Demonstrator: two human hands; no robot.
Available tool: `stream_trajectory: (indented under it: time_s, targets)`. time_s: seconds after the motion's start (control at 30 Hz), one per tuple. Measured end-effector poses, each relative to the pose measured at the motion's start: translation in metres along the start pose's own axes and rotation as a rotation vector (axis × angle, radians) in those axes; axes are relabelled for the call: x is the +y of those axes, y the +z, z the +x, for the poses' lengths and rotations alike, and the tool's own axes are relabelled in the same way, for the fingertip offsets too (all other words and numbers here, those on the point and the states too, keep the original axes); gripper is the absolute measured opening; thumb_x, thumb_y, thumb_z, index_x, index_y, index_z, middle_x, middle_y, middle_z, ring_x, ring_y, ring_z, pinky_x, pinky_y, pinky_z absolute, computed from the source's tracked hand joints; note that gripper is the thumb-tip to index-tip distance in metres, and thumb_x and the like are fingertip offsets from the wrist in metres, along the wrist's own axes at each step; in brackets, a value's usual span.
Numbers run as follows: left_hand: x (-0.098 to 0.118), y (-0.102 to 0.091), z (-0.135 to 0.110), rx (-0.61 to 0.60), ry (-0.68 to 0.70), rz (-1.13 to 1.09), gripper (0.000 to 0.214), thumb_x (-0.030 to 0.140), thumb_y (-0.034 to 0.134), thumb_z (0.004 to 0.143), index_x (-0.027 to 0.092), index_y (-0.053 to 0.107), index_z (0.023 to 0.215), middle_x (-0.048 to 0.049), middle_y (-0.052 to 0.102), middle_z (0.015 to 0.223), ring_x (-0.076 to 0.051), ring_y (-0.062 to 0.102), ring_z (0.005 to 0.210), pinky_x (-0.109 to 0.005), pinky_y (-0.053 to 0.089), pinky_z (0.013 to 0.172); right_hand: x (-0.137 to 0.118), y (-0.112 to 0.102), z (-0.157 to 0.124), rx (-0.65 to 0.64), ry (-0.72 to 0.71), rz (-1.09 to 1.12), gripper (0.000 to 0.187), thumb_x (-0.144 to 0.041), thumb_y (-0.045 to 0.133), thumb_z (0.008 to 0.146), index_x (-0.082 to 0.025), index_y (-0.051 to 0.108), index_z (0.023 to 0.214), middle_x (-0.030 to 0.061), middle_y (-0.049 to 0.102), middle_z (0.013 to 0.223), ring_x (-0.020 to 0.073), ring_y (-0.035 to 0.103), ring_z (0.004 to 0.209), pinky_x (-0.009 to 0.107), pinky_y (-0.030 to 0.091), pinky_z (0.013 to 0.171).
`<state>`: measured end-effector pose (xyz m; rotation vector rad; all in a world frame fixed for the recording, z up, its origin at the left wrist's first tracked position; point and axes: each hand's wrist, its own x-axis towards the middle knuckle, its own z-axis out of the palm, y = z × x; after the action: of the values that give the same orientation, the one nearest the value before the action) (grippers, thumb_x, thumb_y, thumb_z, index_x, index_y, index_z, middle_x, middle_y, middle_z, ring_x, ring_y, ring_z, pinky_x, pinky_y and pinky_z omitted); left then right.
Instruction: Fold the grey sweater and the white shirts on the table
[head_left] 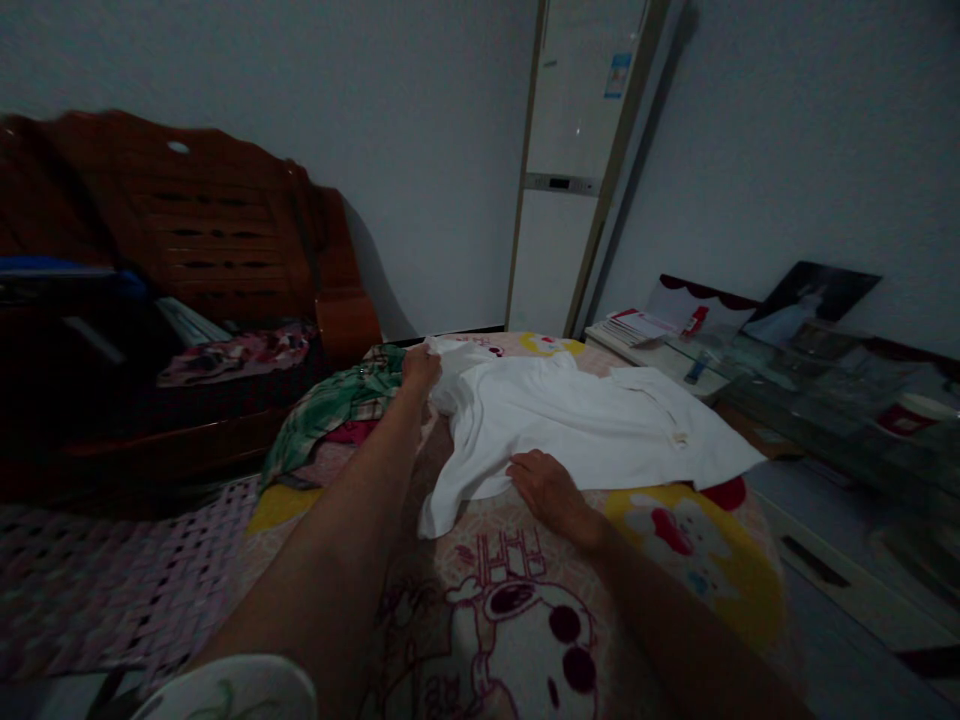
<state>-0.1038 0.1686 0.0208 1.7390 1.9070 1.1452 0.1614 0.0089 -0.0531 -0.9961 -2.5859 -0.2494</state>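
A home, by its wooden settee (225, 180)

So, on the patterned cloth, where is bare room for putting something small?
The patterned cloth is bare between the forearms, nearer than the white garment, and between the right forearm, the garment and the cloth's right edge. It is crowded around the left hand, with green plaid fabric beside.

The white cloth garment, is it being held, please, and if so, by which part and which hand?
The left hand holds the white cloth garment by its far left end; the right hand touches its near edge, any grip unclear.
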Motion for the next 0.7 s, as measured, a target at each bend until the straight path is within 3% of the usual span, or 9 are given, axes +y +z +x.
stream_trajectory:
  time_s: [0.13, 0.2, 0.3, 0.37, 0.47, 0.57, 0.7]
  targets:
    - [-0.005, -0.015, 0.0, 0.181, -0.028, 0.137, 0.057, 0.016, 0.057, 0.087, 0.005, 0.044, 0.142, -0.0225, 0.048, 0.145, -0.034, 0.032, 0.144, -0.043, 0.035, 0.11, 0.0, -0.001, 0.001, -0.01, -0.011, 0.001, 0.015, -0.012, 0.051, 0.095, -0.015, 0.065, 0.1, 0.0113, 0.067, 0.112, 0.0226, 0.057, 0.097, 0.036, 0.047, 0.086]
    - [-0.009, -0.01, -0.017, 0.118, -0.011, 0.202, 0.057, 0.017, 0.06, 0.086, 0.006, 0.046, 0.14, -0.022, 0.053, 0.141, -0.033, 0.042, 0.138, -0.041, 0.039, 0.108, -0.001, -0.002, 0.002, -0.019, -0.001, -0.011, 0.016, -0.011, 0.051, 0.094, -0.015, 0.065, 0.098, 0.0112, 0.067, 0.111, 0.0228, 0.057, 0.096, 0.036, 0.047, 0.084]
    - [-0.017, 0.003, -0.046, -0.037, -0.022, 0.246, 0.045, 0.015, 0.065, 0.08, 0.007, 0.062, 0.124, -0.0211, 0.068, 0.118, -0.033, 0.062, 0.116, -0.039, 0.046, 0.098, -0.003, -0.003, 0.003, -0.033, 0.014, -0.02, 0.017, -0.01, 0.049, 0.095, -0.015, 0.065, 0.094, 0.0106, 0.068, 0.107, 0.0225, 0.056, 0.093, 0.035, 0.047, 0.082]
    - [-0.022, 0.009, -0.06, -0.081, -0.041, 0.288, 0.043, 0.016, 0.068, 0.076, 0.006, 0.065, 0.117, -0.0224, 0.07, 0.111, -0.036, 0.065, 0.111, -0.039, 0.048, 0.094, -0.003, -0.003, 0.004, -0.041, 0.017, -0.016, 0.017, -0.01, 0.049, 0.095, -0.016, 0.065, 0.093, 0.0103, 0.068, 0.104, 0.0223, 0.056, 0.092, 0.035, 0.047, 0.082]
    - [-0.027, 0.013, -0.07, -0.084, -0.039, 0.292, 0.049, 0.016, 0.066, 0.074, 0.007, 0.064, 0.123, -0.0209, 0.071, 0.113, -0.033, 0.064, 0.113, -0.036, 0.047, 0.095, -0.002, -0.001, 0.002, -0.034, 0.021, -0.004, 0.017, -0.009, 0.049, 0.095, -0.015, 0.065, 0.093, 0.0105, 0.067, 0.102, 0.0223, 0.057, 0.093, 0.035, 0.046, 0.083]
    - [-0.031, 0.013, -0.071, -0.094, -0.068, 0.069, 0.055, 0.016, 0.066, 0.072, 0.01, 0.063, 0.127, -0.0145, 0.073, 0.106, -0.026, 0.067, 0.102, -0.033, 0.049, 0.091, 0.0, -0.001, 0.0, 0.006, 0.015, 0.034, 0.015, -0.012, 0.05, 0.095, -0.016, 0.064, 0.094, 0.0101, 0.067, 0.099, 0.0224, 0.057, 0.094, 0.035, 0.046, 0.084]
    - [-0.036, 0.017, -0.072, -0.189, -0.211, -0.452, 0.06, 0.025, 0.067, 0.069, 0.009, 0.063, 0.127, -0.0071, 0.073, 0.087, -0.02, 0.068, 0.079, -0.03, 0.053, 0.075, -0.002, -0.002, -0.002, 0.009, -0.01, 0.019, 0.015, -0.012, 0.051, 0.094, -0.018, 0.064, 0.098, 0.0089, 0.066, 0.095, 0.0225, 0.057, 0.091, 0.035, 0.047, 0.082]
